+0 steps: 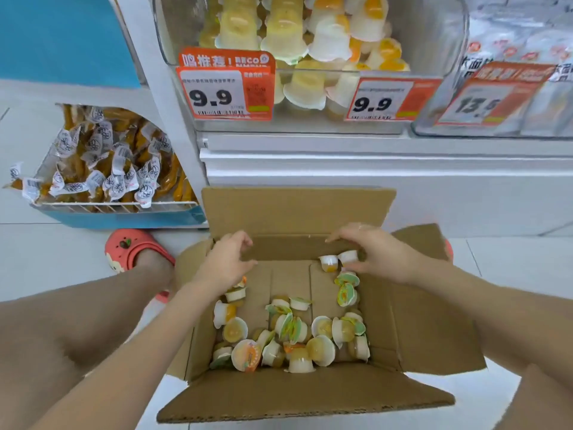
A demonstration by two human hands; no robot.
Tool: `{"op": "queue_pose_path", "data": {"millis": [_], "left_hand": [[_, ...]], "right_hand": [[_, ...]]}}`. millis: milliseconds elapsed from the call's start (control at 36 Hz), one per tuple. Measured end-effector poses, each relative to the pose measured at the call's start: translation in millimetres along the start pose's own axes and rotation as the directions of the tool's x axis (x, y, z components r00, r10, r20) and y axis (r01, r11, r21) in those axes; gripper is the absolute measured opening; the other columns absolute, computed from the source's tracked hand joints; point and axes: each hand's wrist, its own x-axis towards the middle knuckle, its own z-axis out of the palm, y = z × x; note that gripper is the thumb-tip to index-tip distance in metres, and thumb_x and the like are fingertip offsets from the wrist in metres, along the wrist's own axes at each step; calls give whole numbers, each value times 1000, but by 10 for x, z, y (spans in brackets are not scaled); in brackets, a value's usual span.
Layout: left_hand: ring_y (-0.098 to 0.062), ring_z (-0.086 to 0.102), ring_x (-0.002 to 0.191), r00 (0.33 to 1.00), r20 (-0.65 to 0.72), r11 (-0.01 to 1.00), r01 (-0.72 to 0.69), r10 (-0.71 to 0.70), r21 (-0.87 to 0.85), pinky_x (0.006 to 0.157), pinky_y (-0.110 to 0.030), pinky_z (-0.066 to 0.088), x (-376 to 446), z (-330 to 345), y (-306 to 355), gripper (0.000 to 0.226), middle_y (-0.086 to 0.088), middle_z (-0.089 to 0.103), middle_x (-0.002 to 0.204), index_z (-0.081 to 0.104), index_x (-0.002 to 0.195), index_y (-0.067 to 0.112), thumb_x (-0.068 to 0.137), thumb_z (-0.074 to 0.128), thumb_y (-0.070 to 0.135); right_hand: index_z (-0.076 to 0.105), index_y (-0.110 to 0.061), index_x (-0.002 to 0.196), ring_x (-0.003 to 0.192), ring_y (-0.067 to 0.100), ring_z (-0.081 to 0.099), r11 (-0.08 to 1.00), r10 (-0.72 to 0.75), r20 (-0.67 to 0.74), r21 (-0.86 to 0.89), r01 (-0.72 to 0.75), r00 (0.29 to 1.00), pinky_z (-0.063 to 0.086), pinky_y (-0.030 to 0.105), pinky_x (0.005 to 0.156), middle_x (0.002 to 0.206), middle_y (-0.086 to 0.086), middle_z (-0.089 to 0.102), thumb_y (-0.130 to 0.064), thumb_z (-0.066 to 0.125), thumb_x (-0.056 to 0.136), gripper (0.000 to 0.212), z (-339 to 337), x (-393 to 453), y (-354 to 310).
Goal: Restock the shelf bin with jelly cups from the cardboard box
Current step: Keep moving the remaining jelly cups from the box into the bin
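On the tiled floor (62, 249) before the shelving stands the open cardboard box (434, 321), flaps spread, its bottom partly covered by loose jelly cups (291, 333). They lie tumbled at every angle: small white-rimmed tubs of yellow or orange gel, some showing green-and-orange printed lids, most gathered toward the near wall. How many lie beneath the top layer cannot be made out. The right hand (375, 252) reaches to the far right corner of the box, its fingers curled around two cups (338, 259) held side by side; the fingertips on the far side are hidden behind the cups. The left hand (226, 262) hovers at the far left corner with fingers loosely curled; whether it holds anything cannot be told, since the palm faces away and cups lie directly beneath the wrist. Above, the clear shelf bin (434, 41) is well filled with similar cups, its top cut off by the frame; two orange price tags (226, 88) reading 9.9 clip to its front. A neighbouring bin (508, 97) at right is blurred, its contents unreadable. At left, a wire basket (102, 159) holds brown packaged snacks. A coral clog (133, 246) shows beside the box, partly hidden by the left forearm.
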Motion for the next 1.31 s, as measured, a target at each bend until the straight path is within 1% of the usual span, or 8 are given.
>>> {"op": "queue_pose_path", "data": {"millis": [194,444,611,722,861,1000,1167,1306], "left_hand": [[-24,54,108,927,296,969,189,-229,158,90,-29,43,-182,738,-648,41,-11,55,119,51,117,13,79,66,7],[-27,31,129,886,355,752,-11,-298,659,102,-32,35,-145,1140,-763,68,-11,31,140,26,140,10,83,62,6],[-29,32,131,900,381,709,-129,-210,694,108,-35,30,-66,1232,-882,66,-15,31,142,23,141,7,84,58,5],[-30,36,131,893,390,703,-129,-223,699,107,-35,31,-63,1216,-860,66,-20,28,145,25,142,4,85,58,10],[-21,64,61,965,245,703,-109,-95,702,53,-27,52,-56,1280,-964,56,-9,66,71,74,75,11,21,89,15],[-22,61,56,982,169,709,-63,-80,702,50,-27,51,-41,1323,-994,47,-11,62,65,70,71,5,28,88,8],[-32,39,121,945,282,730,-73,-169,680,103,-35,34,-79,1137,-797,48,-20,37,132,35,131,-2,86,52,-1],[-30,36,121,966,229,840,-22,-122,543,101,-34,35,-78,852,-624,47,-15,35,131,41,127,4,83,58,2]], "right_hand": [[49,-19,129,101,10,49,983,132,327,78,-166,936,46,28,87,125,5,55,-15,73,81,54,1229,275,359],[50,-17,129,118,20,50,894,200,246,350,-280,948,43,31,96,126,6,55,-17,74,80,55,2083,928,240],[45,-12,135,117,13,48,786,126,195,578,-218,973,34,19,98,131,5,53,-13,75,79,64,2346,1622,-180],[43,-19,137,120,25,51,748,186,230,597,-290,955,41,39,104,132,10,51,-23,83,70,78,2514,2040,-320],[43,-18,137,120,25,51,733,238,222,598,-324,946,41,38,104,129,9,55,-24,83,69,79,2657,2229,-317],[51,-15,128,113,25,52,821,242,178,487,-298,954,42,27,91,122,9,57,-24,83,69,68,2658,2211,-290],[54,-13,113,95,19,51,794,309,32,542,-276,951,33,20,72,107,2,49,-23,83,68,55,2358,1876,-193],[47,-13,106,88,17,47,838,237,83,486,-247,968,31,26,62,96,2,52,-22,82,70,51,1939,1408,-108]]}}
